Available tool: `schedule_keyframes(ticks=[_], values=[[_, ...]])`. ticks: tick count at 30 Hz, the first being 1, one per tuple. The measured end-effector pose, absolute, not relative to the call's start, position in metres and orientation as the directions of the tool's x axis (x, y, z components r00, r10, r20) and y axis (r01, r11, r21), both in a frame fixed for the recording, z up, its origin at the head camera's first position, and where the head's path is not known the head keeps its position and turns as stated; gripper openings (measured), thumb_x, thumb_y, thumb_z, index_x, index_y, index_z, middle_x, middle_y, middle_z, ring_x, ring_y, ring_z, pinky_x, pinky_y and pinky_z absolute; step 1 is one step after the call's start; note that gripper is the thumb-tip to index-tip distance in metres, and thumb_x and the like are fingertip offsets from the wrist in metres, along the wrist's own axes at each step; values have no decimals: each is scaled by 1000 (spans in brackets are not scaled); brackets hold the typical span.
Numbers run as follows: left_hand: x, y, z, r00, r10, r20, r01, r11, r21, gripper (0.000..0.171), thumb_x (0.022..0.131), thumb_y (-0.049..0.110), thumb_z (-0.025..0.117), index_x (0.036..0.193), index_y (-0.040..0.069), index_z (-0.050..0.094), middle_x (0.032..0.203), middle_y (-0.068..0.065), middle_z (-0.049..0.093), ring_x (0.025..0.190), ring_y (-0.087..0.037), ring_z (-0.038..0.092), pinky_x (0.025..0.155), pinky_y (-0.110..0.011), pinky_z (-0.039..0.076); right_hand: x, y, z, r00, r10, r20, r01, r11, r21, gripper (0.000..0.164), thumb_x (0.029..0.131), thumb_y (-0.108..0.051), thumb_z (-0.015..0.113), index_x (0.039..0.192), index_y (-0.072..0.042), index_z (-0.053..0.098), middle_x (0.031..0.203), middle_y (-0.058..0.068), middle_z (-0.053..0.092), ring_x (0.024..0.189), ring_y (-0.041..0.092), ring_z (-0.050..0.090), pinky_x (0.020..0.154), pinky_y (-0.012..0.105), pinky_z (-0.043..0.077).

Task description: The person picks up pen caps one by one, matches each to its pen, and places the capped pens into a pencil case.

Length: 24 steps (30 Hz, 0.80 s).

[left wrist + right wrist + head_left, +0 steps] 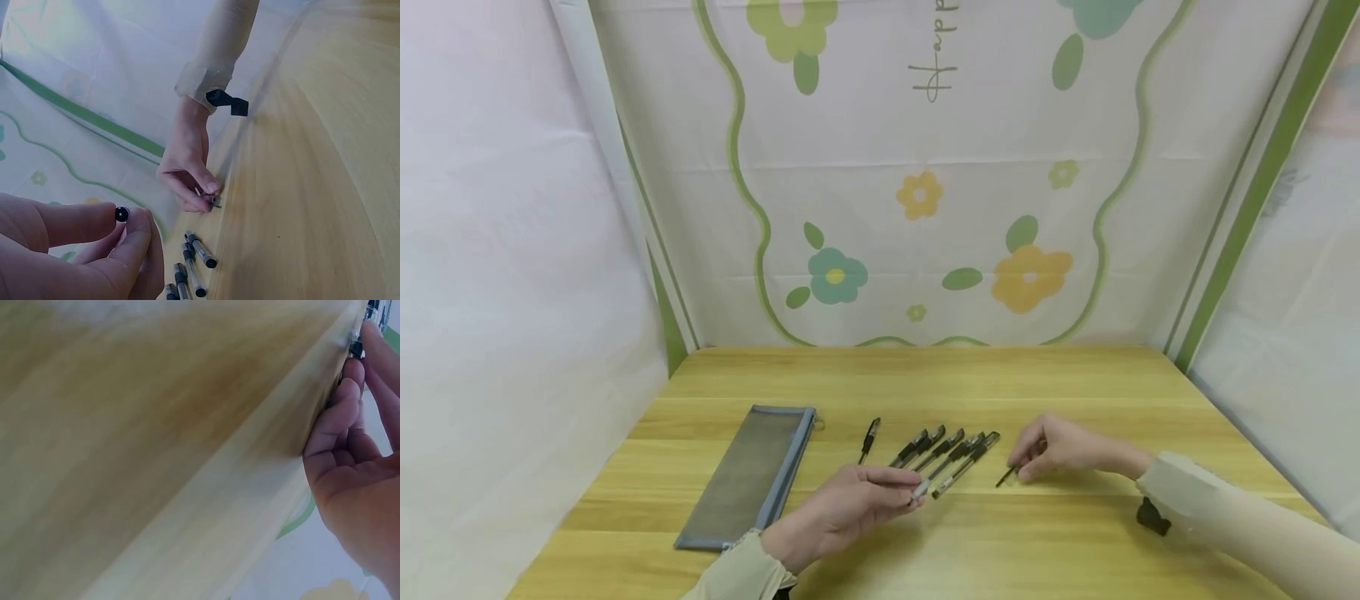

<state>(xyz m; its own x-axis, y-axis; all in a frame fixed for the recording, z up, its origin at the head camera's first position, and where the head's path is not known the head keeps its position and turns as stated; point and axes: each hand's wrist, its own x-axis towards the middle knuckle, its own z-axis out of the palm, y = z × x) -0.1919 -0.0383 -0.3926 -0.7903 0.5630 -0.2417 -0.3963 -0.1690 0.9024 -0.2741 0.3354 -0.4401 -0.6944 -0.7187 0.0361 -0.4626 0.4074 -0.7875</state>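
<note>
My left hand [853, 508] pinches a pen between thumb and fingers. In the left wrist view the black end of this pen [122, 214] faces the camera. My right hand [1060, 447] is low over the tabletop, right of the row. Its thumb and fingertips pinch a small clear-and-black pen cap [215, 201], mostly hidden by the fingers; a thin dark part juts out toward the lower left. Between the hands, several clear-barrelled black pens [973, 458] lie side by side on a slant. Another pen [869, 439] lies apart, left of the row, partly behind my left hand.
A grey mesh zip pouch [741, 475] lies flat on the left of the wooden table [1037, 550], beside my left forearm. Flower-printed sheets [917, 133] close off the back and both sides. A black strap [1152, 517] hangs by the right sleeve.
</note>
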Motion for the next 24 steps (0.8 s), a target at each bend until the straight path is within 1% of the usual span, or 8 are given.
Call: schedule_keyframes(ticks=[8, 17, 20, 24], values=[[-193, -40, -394, -788, 572, -227, -387, -175, 905, 33, 89, -11, 62, 122, -15, 59, 120, -27, 61, 107, -32, 64, 95, -34, 50, -273, 335, -439, -683, -728, 61, -482, 387, -786, 16, 79, -17, 83, 91, -13, 75, 83, 5, 68, 65, 11, 58, 54, 24, 52], [-192, -41, -398, -782, 586, -213, -380, -177, 908, 34, 88, -13, 61, 122, -16, 57, 113, -23, 64, 105, -32, 65, 94, -34, 50, -267, 333, -440, -734, -678, 42, -418, 402, -815, 16, 78, -15, 83, 88, -12, 72, 79, 5, 68, 63, 10, 58, 53, 22, 51], [-192, -43, -400, -780, 587, -217, -384, -175, 907, 34, 89, -12, 61, 122, -14, 58, 115, -24, 64, 108, -33, 63, 95, -35, 50, -263, 331, -439, -755, -654, 36, -373, 384, -845, 14, 79, -12, 82, 88, -9, 72, 81, 9, 69, 65, 14, 61, 54, 25, 53], [-191, -47, -404, -784, 582, -216, -390, -191, 901, 33, 89, -11, 62, 122, -13, 59, 118, -25, 61, 110, -34, 62, 96, -35, 49, -257, 329, -437, -803, -596, 21, -288, 358, -888, 11, 83, -9, 79, 90, -6, 71, 88, 13, 70, 71, 24, 65, 58, 32, 56]])
